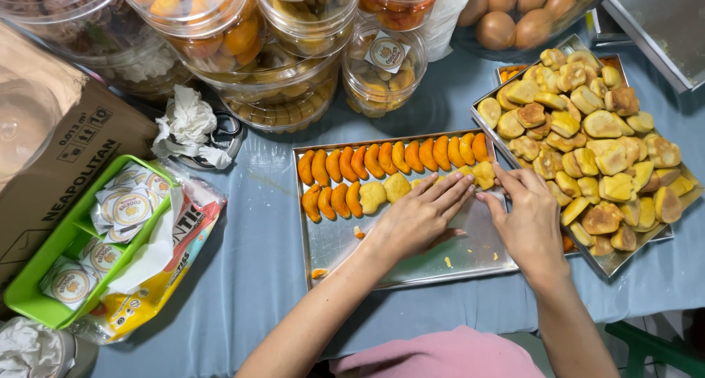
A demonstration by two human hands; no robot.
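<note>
The bench (279, 231) under its blue cloth is crowded, and that is my first worry: the heaped tray of pale baked cookies (587, 139) sits just right of my fingers, its corner overlapping the flat metal tray (411, 264) I work over, so a careless elbow could, I judge, tip pieces off the pile. Beyond my fingertips stand stacked clear tubs (283, 51), near enough to knock if I reach too far.

On the flat tray, the orange crescent cookies (393, 158) lie in tight rows just ahead of my fingers; pushing too hard could shove them crooked or crack one.

My left hand (420, 218) lies flat, fingers (448, 191) stretched out and together, touching the pale cookies (385, 193) of the second row. My right hand (527, 220) pinches lightly at a pale cookie (483, 174); whether it truly grips it, I cannot tell.
</note>
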